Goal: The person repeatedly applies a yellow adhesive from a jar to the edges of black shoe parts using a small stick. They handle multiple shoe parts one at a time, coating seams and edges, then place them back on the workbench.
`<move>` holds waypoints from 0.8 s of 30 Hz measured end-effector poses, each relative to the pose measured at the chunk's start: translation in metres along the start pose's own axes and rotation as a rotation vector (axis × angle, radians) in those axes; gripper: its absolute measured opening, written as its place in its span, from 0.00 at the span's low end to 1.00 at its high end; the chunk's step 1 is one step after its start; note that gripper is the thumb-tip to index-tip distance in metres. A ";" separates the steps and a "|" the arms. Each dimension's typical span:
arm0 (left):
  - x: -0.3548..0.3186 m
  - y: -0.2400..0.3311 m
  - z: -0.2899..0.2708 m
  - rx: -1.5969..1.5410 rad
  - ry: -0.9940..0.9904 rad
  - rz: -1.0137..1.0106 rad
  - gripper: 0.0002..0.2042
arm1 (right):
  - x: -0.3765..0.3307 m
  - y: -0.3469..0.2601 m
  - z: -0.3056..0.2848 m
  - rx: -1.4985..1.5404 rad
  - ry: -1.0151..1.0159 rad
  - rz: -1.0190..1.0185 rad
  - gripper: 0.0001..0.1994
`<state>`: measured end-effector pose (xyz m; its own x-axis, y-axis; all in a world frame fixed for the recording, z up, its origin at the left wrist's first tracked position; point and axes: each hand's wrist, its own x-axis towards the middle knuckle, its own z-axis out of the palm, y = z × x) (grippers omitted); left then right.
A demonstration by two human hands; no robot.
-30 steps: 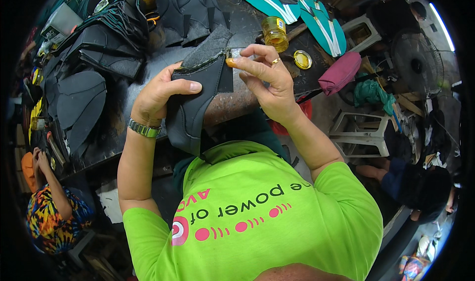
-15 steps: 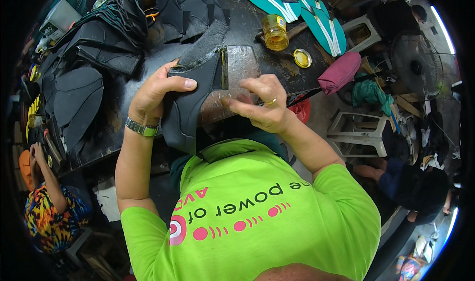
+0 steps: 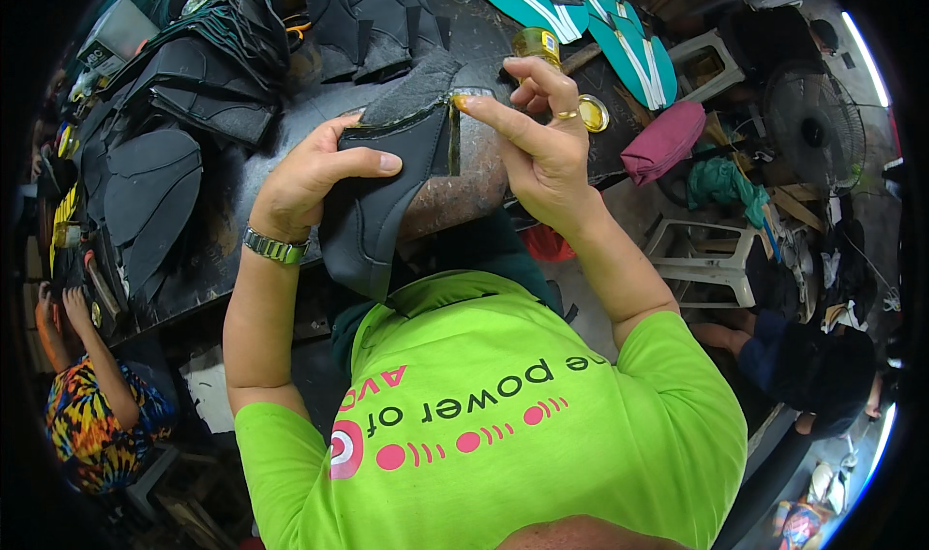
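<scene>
My left hand (image 3: pixel 314 178) grips a black stitched piece (image 3: pixel 382 211) that looks like a shoe upper, thumb on top and fingers beneath it. Its upper end has a grey fuzzy flap (image 3: pixel 416 86), and a shiny wet-looking strip runs along the seam. My right hand (image 3: pixel 547 134) holds nothing. Its index finger is stretched out, with amber, glue-like stuff on the tip, at the piece's top corner; the other fingers are curled loosely apart from it. Behind that hand stands a partly hidden glass jar (image 3: pixel 535 41) of amber liquid, with its lid (image 3: pixel 593 114) lying nearby.
Piles of black cut pieces (image 3: pixel 223 76) cover the table's left side. Teal pieces with white strips (image 3: pixel 629 61) lie at the back right, near a maroon pouch (image 3: pixel 663 144). A plastic stool (image 3: pixel 702 260) and a fan (image 3: pixel 816 124) stand right. Another person (image 3: pixel 106 395) sits at left.
My right hand has moved up and away from me, its fingertip now at the piece's top corner and the hand in front of the jar. The held piece has shifted slightly.
</scene>
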<state>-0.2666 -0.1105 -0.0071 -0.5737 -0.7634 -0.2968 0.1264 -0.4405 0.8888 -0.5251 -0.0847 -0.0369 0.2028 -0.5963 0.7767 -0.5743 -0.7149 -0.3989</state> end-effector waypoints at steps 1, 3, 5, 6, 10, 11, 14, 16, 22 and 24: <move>0.000 0.000 0.001 0.008 -0.007 0.010 0.20 | 0.002 0.000 0.000 -0.061 -0.009 -0.038 0.24; -0.001 0.001 0.003 0.020 0.025 0.002 0.22 | 0.004 0.000 0.001 -0.109 -0.019 -0.064 0.22; 0.000 0.001 0.003 0.042 0.016 0.007 0.22 | 0.006 0.000 0.002 -0.156 -0.027 -0.096 0.21; 0.000 0.001 0.002 0.056 -0.010 0.011 0.22 | 0.007 0.000 0.002 -0.180 -0.030 -0.114 0.20; 0.001 0.001 0.002 0.078 -0.025 -0.001 0.21 | 0.012 -0.002 0.002 -0.250 -0.053 -0.190 0.20; 0.001 0.001 0.002 0.082 -0.027 -0.013 0.21 | 0.014 -0.002 0.001 -0.251 -0.055 -0.206 0.21; 0.002 0.000 0.001 0.096 -0.026 -0.028 0.20 | 0.019 -0.004 0.001 -0.168 0.013 -0.173 0.27; 0.002 -0.002 -0.002 0.102 -0.014 -0.010 0.19 | 0.020 -0.008 0.000 0.004 0.118 -0.024 0.34; 0.008 0.021 -0.030 0.014 0.216 0.131 0.16 | 0.002 -0.031 0.008 0.605 -0.236 0.382 0.52; 0.010 0.032 -0.043 -0.067 0.267 0.261 0.15 | -0.010 -0.043 0.026 0.644 -0.376 0.367 0.53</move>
<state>-0.2336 -0.1526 0.0034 -0.2850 -0.9464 -0.1519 0.2979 -0.2380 0.9245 -0.4819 -0.0579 -0.0399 0.4083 -0.8330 0.3734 -0.1131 -0.4520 -0.8848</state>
